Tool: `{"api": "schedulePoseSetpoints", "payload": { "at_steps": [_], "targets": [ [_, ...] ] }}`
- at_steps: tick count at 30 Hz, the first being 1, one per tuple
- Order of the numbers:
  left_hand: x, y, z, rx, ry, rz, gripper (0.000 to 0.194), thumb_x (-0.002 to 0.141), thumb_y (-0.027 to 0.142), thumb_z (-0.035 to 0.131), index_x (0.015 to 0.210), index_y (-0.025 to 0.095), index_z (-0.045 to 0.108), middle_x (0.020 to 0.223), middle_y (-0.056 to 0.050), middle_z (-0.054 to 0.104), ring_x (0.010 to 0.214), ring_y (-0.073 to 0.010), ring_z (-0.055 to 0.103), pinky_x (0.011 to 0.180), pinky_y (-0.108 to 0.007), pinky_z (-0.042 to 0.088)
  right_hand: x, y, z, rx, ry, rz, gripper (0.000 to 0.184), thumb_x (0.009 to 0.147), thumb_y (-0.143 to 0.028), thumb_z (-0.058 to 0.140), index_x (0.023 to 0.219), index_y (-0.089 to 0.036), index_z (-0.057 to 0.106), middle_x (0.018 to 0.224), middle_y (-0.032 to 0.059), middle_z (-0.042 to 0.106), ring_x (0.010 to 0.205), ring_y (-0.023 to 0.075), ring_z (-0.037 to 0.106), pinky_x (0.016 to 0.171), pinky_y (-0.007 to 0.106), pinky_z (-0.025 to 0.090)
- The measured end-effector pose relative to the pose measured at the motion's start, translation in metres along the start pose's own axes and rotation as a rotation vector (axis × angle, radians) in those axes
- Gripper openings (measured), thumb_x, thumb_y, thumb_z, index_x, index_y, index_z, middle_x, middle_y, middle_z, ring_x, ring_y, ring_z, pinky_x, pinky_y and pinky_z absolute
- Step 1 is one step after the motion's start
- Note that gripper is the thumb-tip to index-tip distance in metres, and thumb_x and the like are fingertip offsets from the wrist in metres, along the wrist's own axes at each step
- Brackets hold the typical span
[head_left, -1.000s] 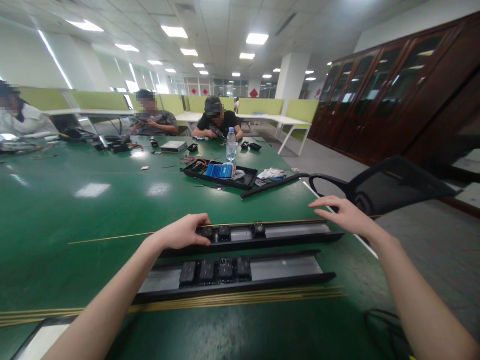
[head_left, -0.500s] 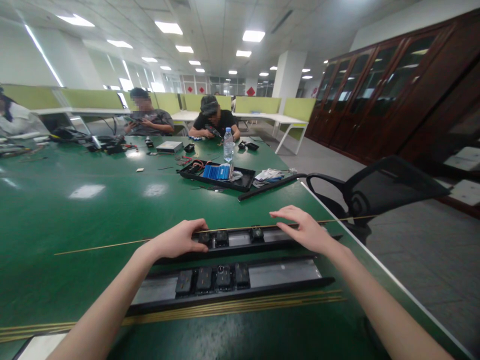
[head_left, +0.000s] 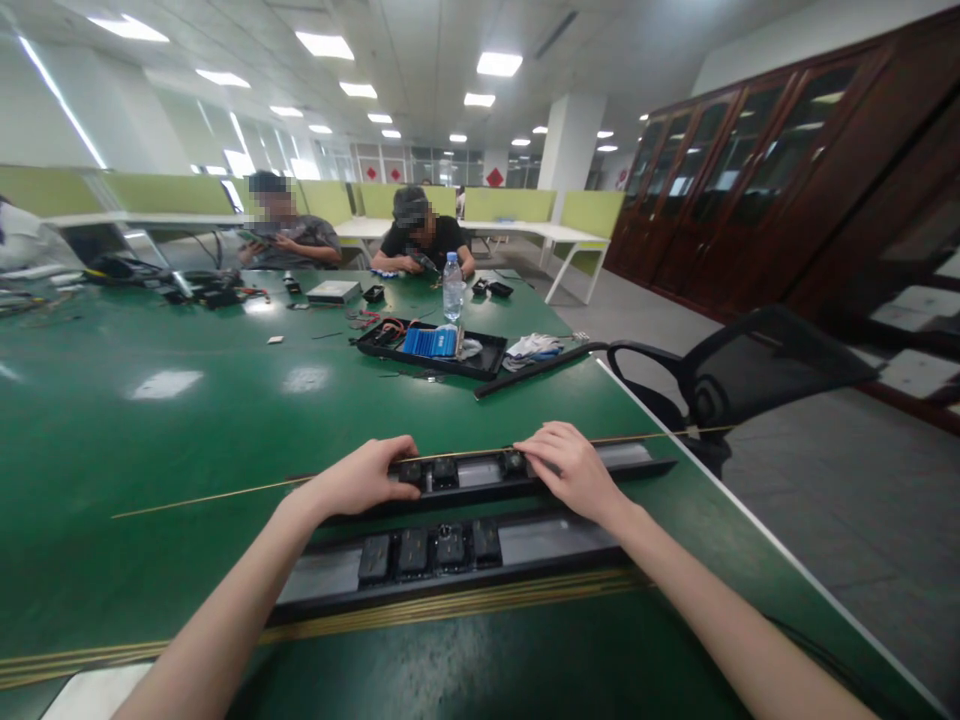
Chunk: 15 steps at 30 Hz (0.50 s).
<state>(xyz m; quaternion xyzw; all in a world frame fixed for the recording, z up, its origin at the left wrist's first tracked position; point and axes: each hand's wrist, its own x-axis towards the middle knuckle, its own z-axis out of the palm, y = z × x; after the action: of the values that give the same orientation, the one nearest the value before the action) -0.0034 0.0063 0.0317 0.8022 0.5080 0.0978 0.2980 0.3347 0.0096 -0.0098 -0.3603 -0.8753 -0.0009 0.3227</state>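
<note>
A black channel strip with a grey inside (head_left: 480, 472) lies across the table, with several black socket blocks set in it. My left hand (head_left: 367, 475) is closed round the leftmost block (head_left: 409, 473), thumb in front and fingers behind. One thin brass rod (head_left: 225, 495) runs along the back of this strip and sticks out past both ends. My right hand (head_left: 574, 470) pinches the rod beside the rightmost block (head_left: 512, 463). Nearer to me a second channel strip (head_left: 559, 537) holds several larger-looking black socket blocks (head_left: 413, 553) side by side.
Several brass rods (head_left: 465, 600) lie along the front of the near strip. Farther back are a black tray (head_left: 487, 357) with a blue finned part (head_left: 430, 342), a water bottle (head_left: 452, 290), gloves (head_left: 534, 350) and a black bar (head_left: 536, 370). Two people sit across the table. A chair (head_left: 757, 370) stands right.
My right hand has moved left along the far strip and closed on the brass rod near the rightmost block. My left hand stays on its block. The view has shifted slightly.
</note>
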Motion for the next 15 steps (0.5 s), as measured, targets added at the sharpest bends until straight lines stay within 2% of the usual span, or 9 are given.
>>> {"api": "schedulePoseSetpoints", "payload": {
  "at_steps": [7, 15],
  "targets": [
    [-0.0006, 0.0016, 0.0006, 0.009, 0.026, -0.005, 0.035, 0.07, 0.045, 0.068, 0.093, 0.022, 0.057, 0.095, -0.002, 0.07, 0.086, -0.0233, 0.064, 0.074, -0.029, 0.046, -0.0001, 0.003, -0.001, 0.036, -0.031, -0.007, 0.038, 0.094, -0.012, 0.043, 0.119, -0.028, 0.067, 0.105, 0.0058, 0.073, 0.101, 0.0259, 0.06, 0.092, 0.049, 0.046],
    [-0.0008, 0.0006, 0.0011, 0.007, 0.026, 0.002, 0.035, 0.071, 0.045, 0.068, 0.094, 0.022, 0.056, 0.093, -0.002, 0.069, 0.084, -0.0226, 0.063, 0.072, -0.029, 0.045, 0.0015, 0.0019, -0.0009, 0.054, -0.048, -0.001, 0.038, 0.094, -0.012, 0.042, 0.119, -0.026, 0.067, 0.103, 0.0069, 0.072, 0.096, 0.0254, 0.059, 0.084, 0.045, 0.048]
  ]
}}
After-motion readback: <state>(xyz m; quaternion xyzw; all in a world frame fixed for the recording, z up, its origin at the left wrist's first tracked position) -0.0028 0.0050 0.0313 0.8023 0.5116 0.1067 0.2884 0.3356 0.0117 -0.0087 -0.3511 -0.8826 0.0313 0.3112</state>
